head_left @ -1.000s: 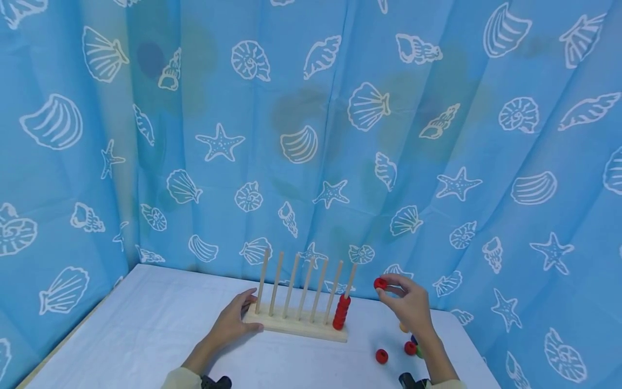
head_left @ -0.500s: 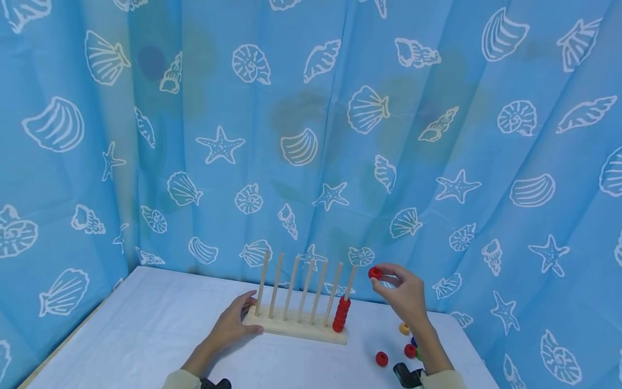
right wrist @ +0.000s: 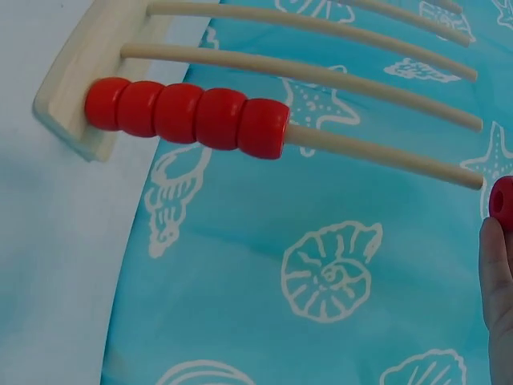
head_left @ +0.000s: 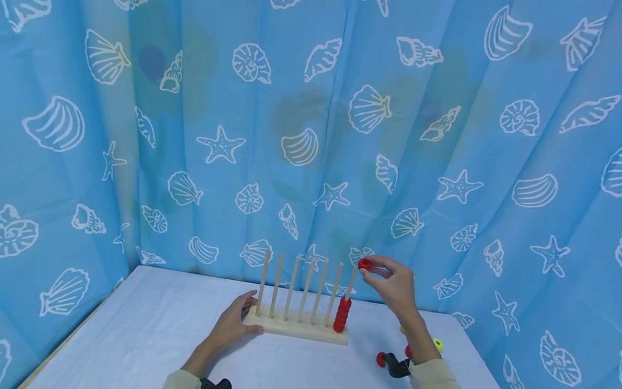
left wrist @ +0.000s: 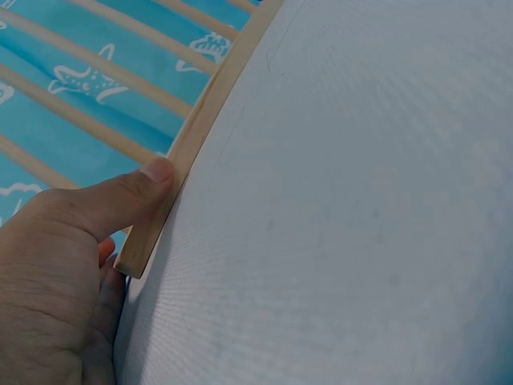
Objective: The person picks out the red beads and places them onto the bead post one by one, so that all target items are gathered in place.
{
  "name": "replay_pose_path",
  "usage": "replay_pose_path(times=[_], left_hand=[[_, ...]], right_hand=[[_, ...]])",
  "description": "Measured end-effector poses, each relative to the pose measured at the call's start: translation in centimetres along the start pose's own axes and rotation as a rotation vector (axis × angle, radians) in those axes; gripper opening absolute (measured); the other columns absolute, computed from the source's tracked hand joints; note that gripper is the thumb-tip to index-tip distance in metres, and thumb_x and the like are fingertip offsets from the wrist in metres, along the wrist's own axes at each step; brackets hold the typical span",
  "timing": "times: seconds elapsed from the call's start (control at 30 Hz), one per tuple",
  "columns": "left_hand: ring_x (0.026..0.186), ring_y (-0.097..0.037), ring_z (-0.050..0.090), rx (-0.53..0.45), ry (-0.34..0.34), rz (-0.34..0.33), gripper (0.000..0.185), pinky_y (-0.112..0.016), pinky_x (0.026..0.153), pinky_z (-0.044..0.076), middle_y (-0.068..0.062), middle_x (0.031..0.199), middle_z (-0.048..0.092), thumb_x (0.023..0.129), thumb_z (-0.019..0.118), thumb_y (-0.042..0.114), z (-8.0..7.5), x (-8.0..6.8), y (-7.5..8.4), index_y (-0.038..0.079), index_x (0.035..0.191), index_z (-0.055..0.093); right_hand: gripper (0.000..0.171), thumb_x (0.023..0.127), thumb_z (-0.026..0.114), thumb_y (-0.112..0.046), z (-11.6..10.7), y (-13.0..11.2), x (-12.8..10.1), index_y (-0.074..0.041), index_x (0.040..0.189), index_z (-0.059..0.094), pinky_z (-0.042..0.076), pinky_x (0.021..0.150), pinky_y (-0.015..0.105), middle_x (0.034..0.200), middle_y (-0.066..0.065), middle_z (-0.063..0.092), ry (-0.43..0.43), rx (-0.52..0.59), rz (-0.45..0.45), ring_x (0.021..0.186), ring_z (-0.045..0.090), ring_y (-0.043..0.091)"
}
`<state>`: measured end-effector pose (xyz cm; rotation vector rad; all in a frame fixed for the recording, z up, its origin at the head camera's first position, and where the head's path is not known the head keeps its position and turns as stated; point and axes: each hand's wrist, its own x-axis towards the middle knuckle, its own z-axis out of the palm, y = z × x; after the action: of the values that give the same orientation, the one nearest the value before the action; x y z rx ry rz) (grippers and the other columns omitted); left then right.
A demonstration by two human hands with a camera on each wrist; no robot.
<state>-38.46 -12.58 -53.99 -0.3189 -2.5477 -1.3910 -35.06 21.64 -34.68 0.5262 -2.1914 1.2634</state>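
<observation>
A wooden rack [head_left: 296, 327] with several upright pegs stands on the white table [head_left: 146, 335]. Its rightmost peg [head_left: 351, 281] carries a stack of red beads [head_left: 342, 315], seen close in the right wrist view as red beads [right wrist: 188, 112]. My right hand [head_left: 396, 286] pinches one red bead [head_left: 364, 264] right beside the tip of that peg; the bead [right wrist: 502, 202] shows at the right wrist view's edge. My left hand [head_left: 233, 323] grips the rack's left end, thumb [left wrist: 128, 200] along the base [left wrist: 200, 136].
Loose beads lie on the table behind my right forearm: a red one [head_left: 380, 359] and a yellow-green one [head_left: 438, 344]. A blue curtain [head_left: 311, 135] with shells and starfish hangs close behind the rack. The table's left edge [head_left: 58, 346] runs diagonally.
My right hand has carried the red bead up and leftward, from beside the rack to the tip of the rightmost peg. The left hand has stayed on the rack.
</observation>
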Motion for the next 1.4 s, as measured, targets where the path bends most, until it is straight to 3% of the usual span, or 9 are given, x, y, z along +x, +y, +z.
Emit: replay_pose_path(times=[0.23,0.5,0.87,1.4], left_hand=[[0.113,-0.020,0.045,0.002,0.006,0.012,0.095,-0.034,0.097,0.037,0.001,0.115,0.050,0.051,0.080,0.039,-0.2,-0.2,0.4,0.016,0.132,0.034],[0.112,-0.017,0.046,-0.019,0.010,0.029,0.098,-0.031,0.098,0.036,0.004,0.112,0.050,0.048,0.079,0.044,-0.2,-0.1,0.2,0.017,0.131,0.035],[0.112,-0.017,0.046,-0.007,0.013,0.028,0.099,-0.031,0.098,0.036,0.004,0.111,0.050,0.047,0.079,0.043,-0.3,-0.1,0.4,0.016,0.131,0.035],[0.113,-0.017,0.045,-0.006,0.008,0.017,0.099,-0.031,0.098,0.036,0.003,0.113,0.050,0.048,0.080,0.042,-0.3,-0.1,0.6,0.017,0.132,0.034]], right_hand=[[0.040,0.071,0.071,-0.030,0.9,2.6,0.8,-0.014,0.107,0.062,0.054,0.067,0.026,0.102,-0.005,0.060,-0.009,0.001,-0.006,0.086,0.061,0.013],[0.035,0.070,0.072,-0.030,1.6,2.9,0.8,-0.024,0.103,0.063,0.053,0.068,0.026,0.100,-0.007,0.061,0.003,0.009,-0.018,0.084,0.061,0.009],[0.040,0.070,0.071,-0.031,1.8,3.1,0.8,-0.013,0.105,0.063,0.053,0.069,0.027,0.098,-0.005,0.062,0.011,-0.013,-0.003,0.084,0.062,0.011],[0.039,0.070,0.072,-0.031,2.5,4.4,-0.2,-0.016,0.105,0.062,0.053,0.070,0.029,0.099,-0.003,0.062,0.000,0.019,0.091,0.086,0.062,0.013]])
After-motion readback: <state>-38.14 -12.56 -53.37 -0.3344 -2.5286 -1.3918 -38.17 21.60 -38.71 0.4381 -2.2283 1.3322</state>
